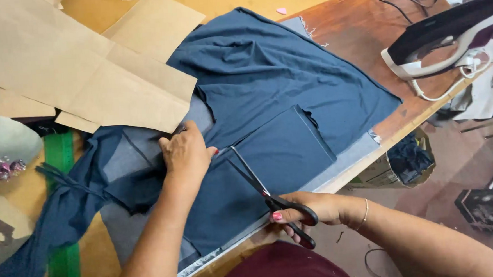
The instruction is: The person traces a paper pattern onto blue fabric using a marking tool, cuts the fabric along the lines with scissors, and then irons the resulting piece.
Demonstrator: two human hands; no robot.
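Observation:
A dark blue fabric [266, 81] lies spread over the wooden table [359, 31], with a grey layer under it. My left hand [184, 152] presses flat on the fabric near the middle, fingers spread. My right hand [312, 208] grips black-handled scissors [260, 183] at the table's front edge. Their blades are parted and point up-left into the blue fabric, with the tips close to my left thumb.
Brown paper pattern pieces [74, 69] lie at the upper left, overlapping the fabric. A green ruler [63, 221] runs down the left side. A steam iron [449, 32] with cord rests at the upper right. A bin with dark scraps [408, 161] stands below the table edge.

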